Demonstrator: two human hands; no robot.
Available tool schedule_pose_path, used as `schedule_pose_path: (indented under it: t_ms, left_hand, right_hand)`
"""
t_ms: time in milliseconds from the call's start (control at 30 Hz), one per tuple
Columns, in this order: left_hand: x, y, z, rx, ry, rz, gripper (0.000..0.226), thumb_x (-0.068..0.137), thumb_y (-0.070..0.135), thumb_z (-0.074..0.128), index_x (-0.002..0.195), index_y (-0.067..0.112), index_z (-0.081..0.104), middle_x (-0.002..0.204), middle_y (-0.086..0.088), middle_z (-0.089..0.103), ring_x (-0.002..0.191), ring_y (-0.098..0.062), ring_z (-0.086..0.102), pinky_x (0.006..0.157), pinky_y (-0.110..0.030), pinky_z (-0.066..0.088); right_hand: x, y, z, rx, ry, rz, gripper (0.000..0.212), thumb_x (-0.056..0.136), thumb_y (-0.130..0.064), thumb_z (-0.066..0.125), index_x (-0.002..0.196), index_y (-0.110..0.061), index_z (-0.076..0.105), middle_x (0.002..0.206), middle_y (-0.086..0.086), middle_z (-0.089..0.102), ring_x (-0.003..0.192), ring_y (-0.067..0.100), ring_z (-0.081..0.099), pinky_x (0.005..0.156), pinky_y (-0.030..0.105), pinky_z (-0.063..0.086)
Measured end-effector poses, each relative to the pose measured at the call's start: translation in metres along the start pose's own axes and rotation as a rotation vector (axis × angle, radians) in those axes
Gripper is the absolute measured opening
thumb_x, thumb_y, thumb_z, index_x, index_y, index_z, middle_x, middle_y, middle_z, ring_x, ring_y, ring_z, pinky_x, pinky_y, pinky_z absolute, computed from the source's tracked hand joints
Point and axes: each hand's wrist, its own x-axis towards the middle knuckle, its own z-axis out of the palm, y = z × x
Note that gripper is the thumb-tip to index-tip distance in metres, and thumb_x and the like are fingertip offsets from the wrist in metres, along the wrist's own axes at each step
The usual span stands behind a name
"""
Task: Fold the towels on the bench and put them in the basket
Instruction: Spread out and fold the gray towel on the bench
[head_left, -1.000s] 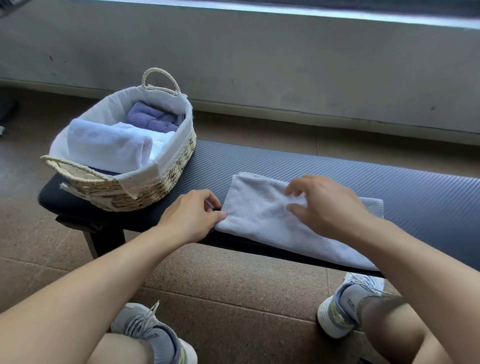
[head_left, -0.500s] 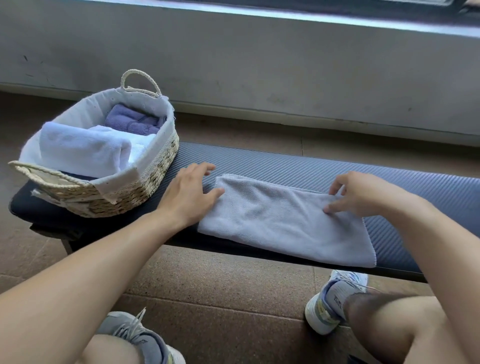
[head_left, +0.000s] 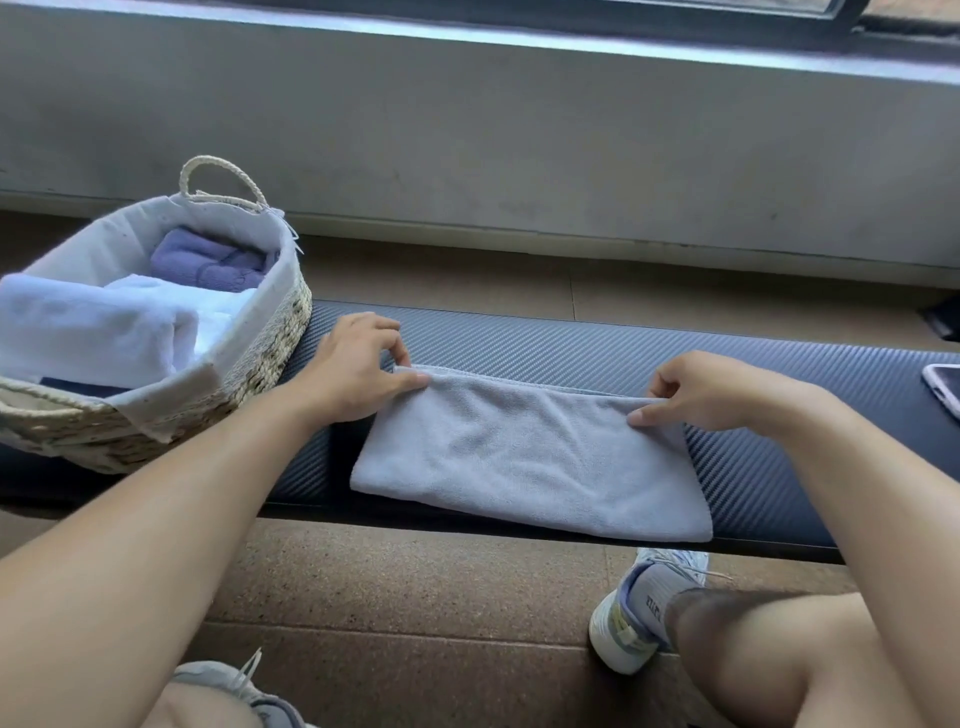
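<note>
Both hands have shifted to the grey towel's far corners | left hand pinches one, right hand the other | towel flat on bench between them | basket beside left hand | phone beyond right.

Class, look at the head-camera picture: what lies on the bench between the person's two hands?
In the head view, the grey towel spans the bench between the left hand and right hand; each pinches a far corner.
</note>
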Motion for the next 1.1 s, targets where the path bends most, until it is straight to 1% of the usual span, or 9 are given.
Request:
schedule_pose_path:
  t_ms: [100,167,200,400,500,633,767,933,1100]
  left_hand:
    - [-0.003,0.011,-0.009,-0.295,0.087,-0.02,0.027,0.081,0.045,0.08,0.074,0.025,0.063,0.11,0.008,0.071,0.103,-0.004,0.059,0.089,-0.025,0.044]
    - [-0.002,0.012,-0.008,-0.428,0.076,-0.059,0.029,0.085,0.044,0.078,0.076,0.022,0.062,0.077,0.012,0.067,0.065,0.003,0.054,0.064,-0.018,0.041]
    - [-0.002,0.011,-0.006,-0.415,0.075,-0.066,0.029,0.087,0.045,0.075,0.078,0.022,0.06,0.068,0.012,0.062,0.058,0.001,0.05,0.059,-0.021,0.039]
    - [0.007,0.005,0.006,-0.349,0.089,-0.125,0.032,0.093,0.05,0.066,0.089,0.019,0.055,0.063,0.01,0.05,0.056,-0.006,0.042,0.055,-0.031,0.032]
    - [0.013,0.004,0.01,-0.341,0.089,-0.123,0.033,0.091,0.051,0.068,0.09,0.021,0.056,0.061,0.01,0.052,0.056,-0.007,0.043,0.055,-0.032,0.033]
    - [0.018,0.001,0.015,-0.322,0.074,-0.147,0.032,0.085,0.052,0.075,0.087,0.024,0.059,0.062,0.009,0.062,0.061,-0.01,0.052,0.059,-0.031,0.038]
    - [0.022,-0.002,0.018,-0.287,0.077,-0.167,0.031,0.081,0.053,0.078,0.084,0.027,0.062,0.077,0.004,0.068,0.071,-0.014,0.058,0.062,-0.031,0.039]
    - [0.021,0.005,0.019,-0.227,0.09,-0.152,0.023,0.083,0.049,0.077,0.081,0.028,0.068,0.073,0.006,0.065,0.073,-0.013,0.057,0.061,-0.031,0.036]
    - [0.02,0.009,0.018,-0.203,0.097,-0.166,0.023,0.085,0.049,0.076,0.088,0.027,0.067,0.078,0.004,0.066,0.082,-0.017,0.061,0.067,-0.033,0.038]
  right_hand:
    - [0.0,0.003,-0.005,0.022,-0.004,0.002,0.039,0.08,-0.053,0.08,0.078,-0.019,0.06,0.078,-0.003,0.061,0.071,0.015,0.052,0.062,0.03,0.036]
    - [-0.001,0.007,-0.006,0.072,-0.01,0.004,0.039,0.08,-0.05,0.081,0.079,-0.018,0.06,0.077,-0.002,0.061,0.071,0.016,0.051,0.062,0.03,0.036]
    - [0.0,0.009,-0.005,0.085,-0.017,0.008,0.038,0.081,-0.05,0.08,0.081,-0.017,0.06,0.08,-0.001,0.063,0.072,0.016,0.052,0.063,0.031,0.037]
    - [0.003,0.011,-0.005,0.096,-0.051,0.044,0.033,0.09,-0.051,0.071,0.094,-0.019,0.064,0.096,0.003,0.07,0.089,0.02,0.061,0.073,0.033,0.045]
    - [0.007,0.01,-0.003,0.084,-0.021,0.055,0.031,0.085,-0.05,0.076,0.095,-0.024,0.064,0.097,0.0,0.07,0.091,0.019,0.063,0.079,0.036,0.048]
    - [0.006,0.009,-0.005,0.16,0.109,0.011,0.023,0.079,-0.041,0.085,0.09,-0.029,0.068,0.092,-0.006,0.07,0.084,0.013,0.065,0.066,0.03,0.045]
    - [0.003,0.008,-0.003,0.114,0.05,-0.012,0.019,0.081,-0.039,0.084,0.089,-0.03,0.071,0.09,-0.007,0.072,0.085,0.012,0.065,0.066,0.028,0.045]
    - [0.006,0.009,-0.004,0.081,0.031,0.022,0.021,0.083,-0.041,0.081,0.085,-0.023,0.072,0.088,-0.002,0.072,0.083,0.014,0.064,0.066,0.028,0.046]
    - [0.005,0.013,-0.006,0.115,0.021,0.04,0.025,0.085,-0.041,0.079,0.088,-0.018,0.072,0.092,0.004,0.073,0.091,0.022,0.065,0.08,0.036,0.052]
